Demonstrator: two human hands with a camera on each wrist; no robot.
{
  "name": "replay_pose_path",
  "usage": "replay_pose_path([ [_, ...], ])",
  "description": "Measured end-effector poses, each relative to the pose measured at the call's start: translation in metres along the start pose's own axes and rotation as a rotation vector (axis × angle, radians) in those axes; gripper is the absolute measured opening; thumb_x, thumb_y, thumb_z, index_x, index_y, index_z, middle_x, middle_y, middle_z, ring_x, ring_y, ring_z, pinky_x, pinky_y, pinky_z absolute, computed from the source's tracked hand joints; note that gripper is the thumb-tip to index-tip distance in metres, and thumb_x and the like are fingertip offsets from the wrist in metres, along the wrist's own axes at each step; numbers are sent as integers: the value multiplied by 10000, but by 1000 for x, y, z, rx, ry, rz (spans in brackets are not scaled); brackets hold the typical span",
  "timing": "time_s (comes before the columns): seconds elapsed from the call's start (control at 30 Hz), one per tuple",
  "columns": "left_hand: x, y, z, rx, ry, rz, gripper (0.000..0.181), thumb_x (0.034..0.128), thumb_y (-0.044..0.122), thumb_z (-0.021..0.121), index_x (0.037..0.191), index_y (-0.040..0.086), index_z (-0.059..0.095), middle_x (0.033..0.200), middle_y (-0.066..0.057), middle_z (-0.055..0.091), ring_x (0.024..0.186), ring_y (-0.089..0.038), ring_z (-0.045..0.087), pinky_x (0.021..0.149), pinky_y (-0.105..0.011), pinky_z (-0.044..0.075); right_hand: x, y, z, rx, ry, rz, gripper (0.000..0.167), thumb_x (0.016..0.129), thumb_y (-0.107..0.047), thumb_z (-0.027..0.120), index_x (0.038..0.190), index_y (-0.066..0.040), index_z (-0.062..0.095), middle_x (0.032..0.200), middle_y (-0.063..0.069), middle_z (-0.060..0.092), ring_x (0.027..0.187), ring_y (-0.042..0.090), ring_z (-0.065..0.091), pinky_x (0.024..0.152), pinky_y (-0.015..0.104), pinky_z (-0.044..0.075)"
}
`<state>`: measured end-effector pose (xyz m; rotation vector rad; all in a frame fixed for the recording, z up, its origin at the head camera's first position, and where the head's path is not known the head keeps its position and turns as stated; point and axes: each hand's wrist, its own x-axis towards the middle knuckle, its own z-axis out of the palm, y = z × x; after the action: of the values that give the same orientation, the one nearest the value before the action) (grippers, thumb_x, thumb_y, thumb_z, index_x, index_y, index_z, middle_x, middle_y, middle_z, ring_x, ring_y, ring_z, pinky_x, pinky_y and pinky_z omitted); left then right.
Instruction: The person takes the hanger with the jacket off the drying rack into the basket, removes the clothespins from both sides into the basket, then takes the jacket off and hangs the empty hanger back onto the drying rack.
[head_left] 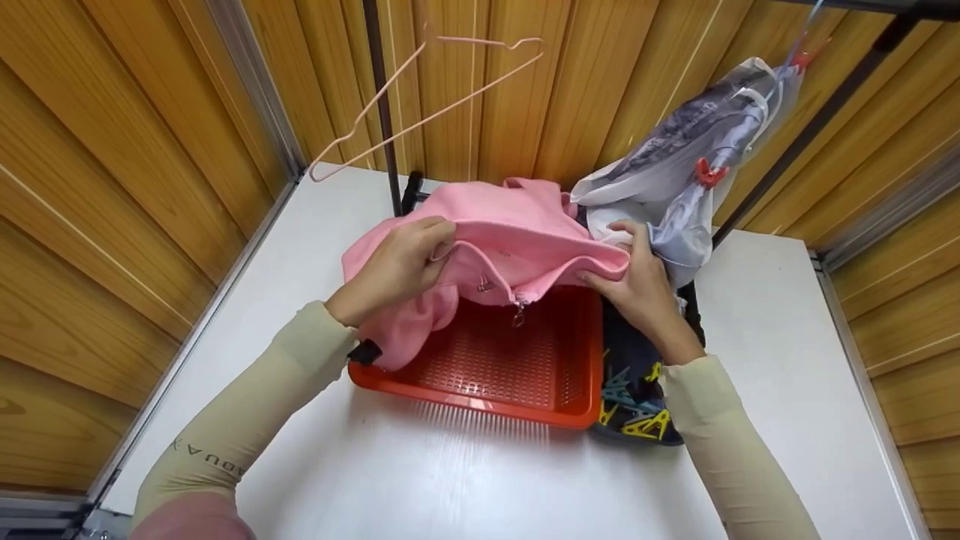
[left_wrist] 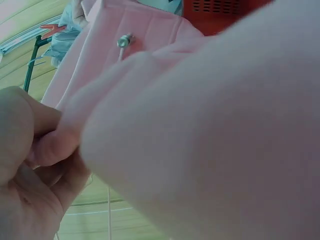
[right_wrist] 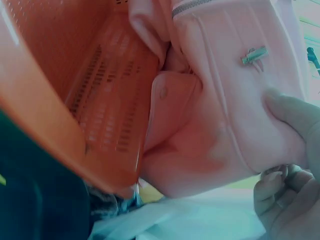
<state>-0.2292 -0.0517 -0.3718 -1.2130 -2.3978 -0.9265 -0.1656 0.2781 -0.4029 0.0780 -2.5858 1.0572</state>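
Note:
A pink zip-up jacket (head_left: pixel 510 202) is stretched between both hands above a red perforated basket (head_left: pixel 480 411). One fabric edge is pinched at the left by my left hand (head_left: pixel 397 259), thumb against curled fingers. At the other end my right hand (head_left: pixel 641 289) grips the edge between thumb and fingers. A zipper pull (head_left: pixel 519 315) dangles at the middle of that edge. The right wrist view shows a metal cord end (right_wrist: pixel 255 55) on the cloth near the right thumb. At the left, part of the jacket hangs down into the basket. Cloth covers much of the left wrist view.
A pink wire hanger (head_left: pixel 442 116) hangs by a dark rack post (head_left: pixel 386 105). White-and-grey clothing (head_left: pixel 675 150) hangs at the right with a red clip (head_left: pixel 709 174). Beside the basket, a dark bin (head_left: pixel 637 438) holds several yellow and teal clothespins. Wood-look panels surround the white table (head_left: pixel 315 450).

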Motion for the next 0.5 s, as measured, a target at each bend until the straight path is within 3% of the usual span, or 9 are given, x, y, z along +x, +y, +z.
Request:
replay_pose_path([
  [0.07, 2, 0, 2, -17, 33, -10, 259, 900, 36, 606, 715, 87, 432, 678, -26, 421, 643, -125, 403, 559, -218, 334, 0, 0, 3, -22, 3, -14, 551, 729, -297, 844, 1148, -60, 577, 950, 137, 696, 846, 254, 609, 738, 337, 404],
  [0.2, 4, 2, 6, -36, 93, -38, 253, 873, 35, 622, 703, 75, 439, 673, -32, 431, 644, -120, 414, 559, -208, 336, -1, -4, 9, -94, 31, -58, 254, 760, -298, 813, 821, -74, 711, 734, 84, 692, 680, 237, 587, 627, 322, 385],
  [0.33, 7, 4, 13, -55, 156, -73, 226, 847, 40, 610, 698, 71, 443, 667, -26, 427, 649, -116, 419, 569, -192, 341, -1, -11, 16, -113, 87, -38, 258, 786, -319, 786, 700, -92, 695, 644, 78, 663, 638, 282, 581, 598, 356, 373],
  [0.5, 12, 8, 22, -65, 232, -100, 229, 832, 44, 619, 692, 54, 438, 670, -41, 439, 654, -124, 418, 572, -192, 335, -2, -22, 24, -78, 139, 75, 305, 814, -327, 753, 674, -67, 677, 655, 117, 656, 664, 323, 579, 594, 369, 357],
])
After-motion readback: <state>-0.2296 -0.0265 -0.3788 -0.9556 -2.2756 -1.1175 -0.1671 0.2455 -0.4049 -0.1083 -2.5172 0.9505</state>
